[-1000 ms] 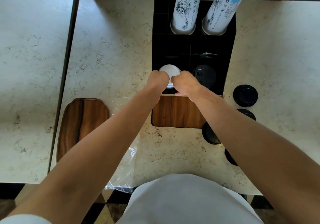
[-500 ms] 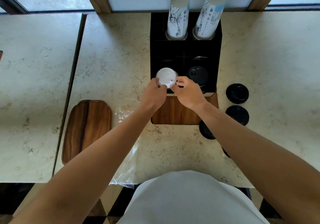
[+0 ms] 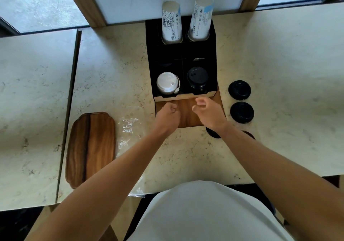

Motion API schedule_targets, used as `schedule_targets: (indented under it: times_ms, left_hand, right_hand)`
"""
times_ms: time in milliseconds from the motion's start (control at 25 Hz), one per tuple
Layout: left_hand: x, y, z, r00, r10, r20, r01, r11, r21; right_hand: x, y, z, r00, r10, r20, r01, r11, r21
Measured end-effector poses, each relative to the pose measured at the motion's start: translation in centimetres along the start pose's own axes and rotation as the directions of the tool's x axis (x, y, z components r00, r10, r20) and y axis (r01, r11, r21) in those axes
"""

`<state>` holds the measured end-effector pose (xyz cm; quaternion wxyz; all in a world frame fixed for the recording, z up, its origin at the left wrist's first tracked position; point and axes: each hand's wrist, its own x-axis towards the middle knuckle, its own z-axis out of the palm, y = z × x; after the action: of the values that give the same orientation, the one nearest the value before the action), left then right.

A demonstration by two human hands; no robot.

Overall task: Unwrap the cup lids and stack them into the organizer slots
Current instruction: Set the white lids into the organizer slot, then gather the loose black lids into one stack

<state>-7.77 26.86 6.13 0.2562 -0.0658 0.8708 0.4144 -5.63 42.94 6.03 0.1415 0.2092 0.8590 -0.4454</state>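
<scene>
- The left hand (image 3: 168,115) is hovering over the wooden front of the organizer (image 3: 186,114), its fingers curled into a loose fist with nothing in it.
- The right hand (image 3: 208,113) is hanging just beside it, fingers half open and slightly spread, also gripping nothing.
- Just beyond the left hand, a stack of white lids (image 3: 167,82) is sitting in the near left slot of the black organizer.
- Just beyond the right hand, a stack of black lids (image 3: 197,77) is filling the near right slot.
- Further past those, two tall sleeves of paper cups (image 3: 172,22) are standing upright in the far slots.
- To the right of the right hand, two loose black lids (image 3: 239,90) are lying flat on the desk (image 3: 279,73), one nearer than the other; another dark lid (image 3: 212,133) is peeking out from under the right wrist.
- To the left of the left hand, crumpled clear plastic wrap (image 3: 128,129) is lying on the desk, and further left a wooden board (image 3: 91,147) is resting flat.
</scene>
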Motion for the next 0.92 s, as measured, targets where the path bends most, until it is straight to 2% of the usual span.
schedule_targets:
  times_ms: [280, 520, 680, 920]
  left_hand:
    - [0.5, 0.2, 3.2, 0.991, -0.018, 0.129, 0.016, 1.0, 0.018]
    - [0.6, 2.1, 6.9, 0.973, -0.009, 0.231, -0.011, 0.996, 0.084]
    - [1.1, 2.8, 8.8, 0.971, -0.048, 0.235, 0.028, 0.996, 0.086]
    - [1.7, 2.7, 10.6, 0.962, -0.143, 0.231, 0.119, 0.986, 0.114]
  right_hand:
    - [-1.7, 5.9, -2.9, 0.972, 0.169, -0.163, -0.179, 0.982, -0.052]
    - [-2.8, 9.2, -4.7, 0.941, 0.26, -0.218, -0.28, 0.958, -0.066]
    - [-2.6, 10.3, -4.8, 0.943, 0.267, -0.199, -0.284, 0.957, -0.062]
    - [-2.1, 10.0, -3.9, 0.957, 0.276, -0.091, -0.282, 0.957, -0.07]
